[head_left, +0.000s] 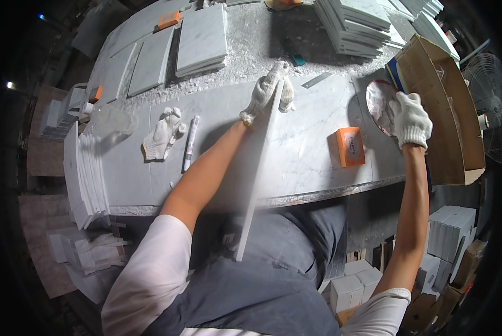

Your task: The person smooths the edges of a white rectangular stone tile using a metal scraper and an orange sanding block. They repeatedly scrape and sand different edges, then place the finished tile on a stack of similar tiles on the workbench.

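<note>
My left hand (268, 95), in a white knit glove, grips the far end of a thin white marble tile (260, 168). The tile stands on its narrow edge, and its near end reaches past the table edge to my apron. On the right, my gloved right hand (413, 119) is closed at the side of a round, red-rimmed dish (381, 106) with white stuff in it. Whatever its curled fingers hold is hidden. Between the hands lies an orange block (350, 147) with print on it. A steel ruler strip (316, 80) lies beyond the tile.
A loose white glove (164, 134) and a marker-like tube (191, 143) lie left of my forearm. Tile stacks (203, 39) stand at the back, others (86, 173) lean at the left edge. An open cardboard box (444, 106) borders the right, before a fan (489, 106).
</note>
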Motion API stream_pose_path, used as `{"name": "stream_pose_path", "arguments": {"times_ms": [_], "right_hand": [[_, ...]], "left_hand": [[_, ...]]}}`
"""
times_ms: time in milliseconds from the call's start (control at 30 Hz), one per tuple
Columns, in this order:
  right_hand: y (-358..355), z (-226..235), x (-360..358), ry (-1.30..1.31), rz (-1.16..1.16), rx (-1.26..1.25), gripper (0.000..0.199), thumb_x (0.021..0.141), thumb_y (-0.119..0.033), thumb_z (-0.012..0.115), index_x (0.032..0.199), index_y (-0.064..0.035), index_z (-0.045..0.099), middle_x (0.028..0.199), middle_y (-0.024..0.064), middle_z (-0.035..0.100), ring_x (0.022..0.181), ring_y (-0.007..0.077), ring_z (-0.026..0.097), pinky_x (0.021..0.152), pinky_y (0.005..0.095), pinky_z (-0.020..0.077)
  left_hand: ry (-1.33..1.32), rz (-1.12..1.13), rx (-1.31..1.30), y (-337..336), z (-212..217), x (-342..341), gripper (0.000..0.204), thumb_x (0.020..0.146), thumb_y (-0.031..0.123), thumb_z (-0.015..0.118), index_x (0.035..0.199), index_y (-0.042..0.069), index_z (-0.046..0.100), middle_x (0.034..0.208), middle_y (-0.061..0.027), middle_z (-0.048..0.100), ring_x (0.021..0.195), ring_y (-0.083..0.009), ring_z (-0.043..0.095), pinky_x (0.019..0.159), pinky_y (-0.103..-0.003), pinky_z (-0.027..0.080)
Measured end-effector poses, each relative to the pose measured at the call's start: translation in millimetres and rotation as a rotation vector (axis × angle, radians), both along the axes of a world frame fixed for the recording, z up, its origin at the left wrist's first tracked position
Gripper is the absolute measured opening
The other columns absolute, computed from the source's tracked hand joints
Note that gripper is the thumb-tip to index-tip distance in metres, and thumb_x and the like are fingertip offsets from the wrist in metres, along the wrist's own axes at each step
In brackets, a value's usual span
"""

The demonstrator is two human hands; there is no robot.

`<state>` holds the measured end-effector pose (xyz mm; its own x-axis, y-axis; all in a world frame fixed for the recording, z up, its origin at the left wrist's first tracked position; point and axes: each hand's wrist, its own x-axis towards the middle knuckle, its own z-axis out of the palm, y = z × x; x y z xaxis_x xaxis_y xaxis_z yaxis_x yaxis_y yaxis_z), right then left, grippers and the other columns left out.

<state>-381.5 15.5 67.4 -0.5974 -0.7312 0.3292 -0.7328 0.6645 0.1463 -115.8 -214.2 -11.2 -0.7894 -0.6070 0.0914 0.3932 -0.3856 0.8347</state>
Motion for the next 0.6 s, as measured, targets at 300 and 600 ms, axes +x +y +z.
{"name": "stream_pose_path", "arguments": {"times_ms": [300, 600], "right_hand": [[28.7, -0.1, 206.9, -1.59, 0.505, -0.796, 0.068, 0.095, -0.029, 0.07, 0.147, 0.0036, 0.043, 0.136, 0.0178, 0.055, 0.121, 0.0251, 0.057, 0.105, 0.0373, 0.0478], [41.4, -34.1, 242.8, -2.016, 0.157, -0.825, 0.042, 0.098, -0.02, 0.062, 0.135, -0.0008, 0.057, 0.111, 0.0055, 0.067, 0.096, 0.0118, 0.061, 0.084, 0.0281, 0.0512]], "left_hand": [[-0.168, 0.039, -0.075, 6.3, 8.9, -5.0, 0.067, 0.101, 0.059, 0.047, 0.057, 0.008, 0.055, 0.049, -0.0076, 0.053, 0.039, -0.0171, 0.05, 0.043, -0.034, 0.05], [-0.431, 0.449, -1.123, 65.9, 23.8, -6.9, 0.036, 0.102, 0.04, 0.055, 0.113, 0.008, 0.069, 0.114, -0.017, 0.067, 0.11, -0.0341, 0.064, 0.094, -0.043, 0.051]]}}
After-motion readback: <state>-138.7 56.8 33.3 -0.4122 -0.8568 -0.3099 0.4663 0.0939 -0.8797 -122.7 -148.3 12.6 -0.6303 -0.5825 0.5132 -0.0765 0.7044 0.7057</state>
